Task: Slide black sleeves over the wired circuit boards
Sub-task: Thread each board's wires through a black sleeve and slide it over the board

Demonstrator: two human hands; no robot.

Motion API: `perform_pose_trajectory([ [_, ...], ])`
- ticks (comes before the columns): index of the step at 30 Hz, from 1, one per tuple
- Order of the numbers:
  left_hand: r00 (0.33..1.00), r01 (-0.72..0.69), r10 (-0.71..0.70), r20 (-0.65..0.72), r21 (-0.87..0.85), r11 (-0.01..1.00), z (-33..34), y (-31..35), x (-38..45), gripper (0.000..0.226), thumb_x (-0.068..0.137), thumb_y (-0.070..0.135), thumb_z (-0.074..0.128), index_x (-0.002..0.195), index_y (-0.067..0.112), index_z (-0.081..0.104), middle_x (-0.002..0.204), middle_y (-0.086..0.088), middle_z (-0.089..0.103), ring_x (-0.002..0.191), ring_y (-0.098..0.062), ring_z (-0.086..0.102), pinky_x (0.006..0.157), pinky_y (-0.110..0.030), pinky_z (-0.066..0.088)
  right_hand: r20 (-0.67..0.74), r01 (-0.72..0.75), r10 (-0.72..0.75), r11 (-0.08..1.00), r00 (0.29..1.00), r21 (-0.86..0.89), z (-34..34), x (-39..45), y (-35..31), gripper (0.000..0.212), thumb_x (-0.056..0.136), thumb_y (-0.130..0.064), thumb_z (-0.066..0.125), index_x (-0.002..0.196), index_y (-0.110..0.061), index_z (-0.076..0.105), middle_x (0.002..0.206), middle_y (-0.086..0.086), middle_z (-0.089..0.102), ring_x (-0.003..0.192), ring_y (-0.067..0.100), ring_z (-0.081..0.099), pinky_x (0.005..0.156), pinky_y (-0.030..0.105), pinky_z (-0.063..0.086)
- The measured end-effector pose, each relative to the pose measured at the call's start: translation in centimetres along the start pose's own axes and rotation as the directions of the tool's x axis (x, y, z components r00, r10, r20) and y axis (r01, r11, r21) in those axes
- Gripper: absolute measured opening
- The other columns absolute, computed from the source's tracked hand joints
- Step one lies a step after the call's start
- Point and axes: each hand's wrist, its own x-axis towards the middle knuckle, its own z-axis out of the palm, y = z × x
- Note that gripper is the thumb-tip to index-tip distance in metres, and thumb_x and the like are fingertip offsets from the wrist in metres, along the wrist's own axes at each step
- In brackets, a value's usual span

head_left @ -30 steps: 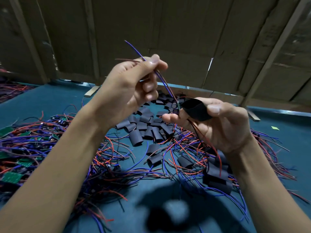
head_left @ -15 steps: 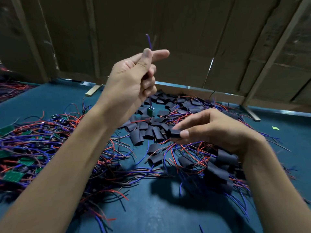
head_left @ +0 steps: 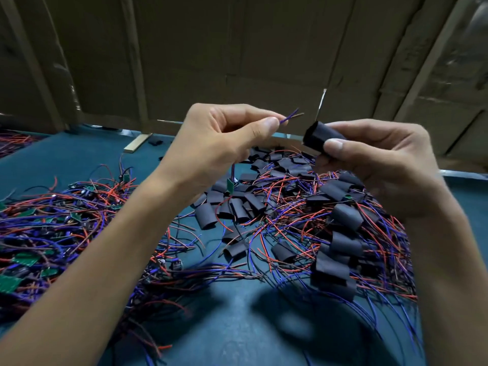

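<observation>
Left hand (head_left: 221, 143) pinches wires (head_left: 289, 117); right hand (head_left: 375, 165) pinches sleeve (head_left: 317, 137).

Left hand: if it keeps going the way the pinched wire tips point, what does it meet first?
Probably the open end of the black sleeve held by the right hand. The left hand pinches the wire ends aimed roughly that way, slightly high; depth is unclear from one view.
</observation>
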Motion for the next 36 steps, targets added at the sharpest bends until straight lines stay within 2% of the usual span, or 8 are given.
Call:
perform_pose_trajectory([
  [2, 1.000, -0.022, 0.022, -0.007, 0.038, 0.999, 0.1, 0.1, -0.1, 0.012, 0.094, 0.017, 0.070, 0.099, 0.015, 0.081, 0.069, -0.008, 0.056, 0.061, -0.029, 0.036, 0.059, -0.036, 0.024, 0.015, -0.006, 0.006, 1.000, 1.000, -0.005, 0.2, 0.0, 0.0, 0.030, 0.074, -0.023, 0.083, 0.102, -0.011, 0.081, 0.091, 0.015, 0.078, 0.073, 0.022, 0.073, 0.073, 0.032, 0.060],
  [5, 0.998, -0.060, 0.057, 0.027, 0.126, 0.990, 0.2, 0.4, -0.4, 0.013, 0.093, 0.013, 0.070, 0.102, 0.010, 0.079, 0.071, 0.014, 0.069, 0.060, 0.001, 0.056, 0.058, -0.015, 0.041, 0.044, -0.006, 0.006, 1.000, 0.999, -0.011, 0.5, -0.1, -0.1, 0.033, 0.075, -0.026, 0.084, 0.105, -0.013, 0.081, 0.094, 0.014, 0.078, 0.076, 0.021, 0.073, 0.075, 0.031, 0.060],
  [8, 0.995, -0.088, 0.073, 0.068, 0.250, 0.964, 0.5, 0.6, -0.4, 0.013, 0.092, 0.014, 0.072, 0.103, 0.015, 0.079, 0.087, 0.003, 0.076, 0.082, -0.017, 0.069, 0.074, -0.031, 0.053, 0.052, -0.005, 0.006, 0.999, 0.999, -0.032, 0.5, -0.1, -0.2, 0.036, 0.075, -0.028, 0.085, 0.108, -0.013, 0.080, 0.096, 0.015, 0.078, 0.079, 0.022, 0.074, 0.077, 0.031, 0.059],
  [13, 0.990, -0.138, 0.117, 0.083, 0.336, 0.932, 0.4, 0.5, -0.4, 0.013, 0.090, 0.014, 0.074, 0.098, 0.022, 0.079, 0.084, 0.005, 0.070, 0.074, -0.001, 0.061, 0.068, -0.019, 0.043, 0.045, -0.026, 0.027, 1.000, 0.999, -0.015, 0.4, 0.0, -0.1, 0.039, 0.073, -0.030, 0.085, 0.107, -0.012, 0.080, 0.093, 0.017, 0.077, 0.079, 0.024, 0.074, 0.078, 0.034, 0.059],
  [20, 0.985, -0.170, 0.158, 0.063, 0.443, 0.880, 0.4, 0.6, -0.6, 0.013, 0.089, 0.018, 0.075, 0.101, 0.020, 0.079, 0.087, 0.004, 0.070, 0.076, -0.005, 0.064, 0.069, -0.021, 0.047, 0.044, -0.040, 0.042, 0.998, 0.998, -0.048, 1.4, -0.1, -0.1, 0.029, 0.075, -0.017, 0.083, 0.103, -0.009, 0.081, 0.088, 0.016, 0.078, 0.073, 0.025, 0.074, 0.074, 0.032, 0.060],
  [23, 0.994, -0.113, 0.101, 0.052, 0.360, 0.926, 0.5, 0.6, -0.5, 0.030, 0.088, 0.016, 0.077, 0.118, 0.016, 0.071, 0.088, -0.002, 0.072, 0.081, -0.022, 0.070, 0.079, -0.040, 0.058, 0.005, -0.019, 0.019, 0.998, 1.000, -0.058, 2.4, 0.0, -0.1, 0.015, 0.082, 0.000, 0.076, 0.096, -0.006, 0.080, 0.080, 0.016, 0.077, 0.060, 0.023, 0.072, 0.062, 0.030, 0.060],
  [28, 0.984, -0.008, -0.042, 0.171, 0.282, 0.959, -0.7, -0.4, -0.1, 0.046, 0.084, 0.006, 0.079, 0.126, 0.014, 0.063, 0.091, -0.004, 0.072, 0.084, -0.016, 0.070, 0.087, -0.035, 0.058, -0.138, -0.011, 0.009, 1.000, 0.990, -0.009, 3.1, 0.3, -0.1, 0.012, 0.084, 0.007, 0.073, 0.090, -0.002, 0.077, 0.075, 0.014, 0.075, 0.053, 0.021, 0.068, 0.056, 0.031, 0.059],
  [36, 0.909, 0.152, -0.310, 0.279, 0.470, 0.870, -1.7, -4.1, -0.2, 0.011, 0.092, 0.025, 0.071, 0.098, 0.017, 0.076, 0.083, 0.000, 0.077, 0.080, -0.019, 0.075, 0.087, -0.046, 0.059, -0.166, -0.015, 0.017, 1.000, 0.986, 0.012, 1.5, 0.4, 0.0, 0.010, 0.078, -0.007, 0.079, 0.088, -0.005, 0.081, 0.081, 0.017, 0.077, 0.056, 0.023, 0.069, 0.059, 0.032, 0.060],
])
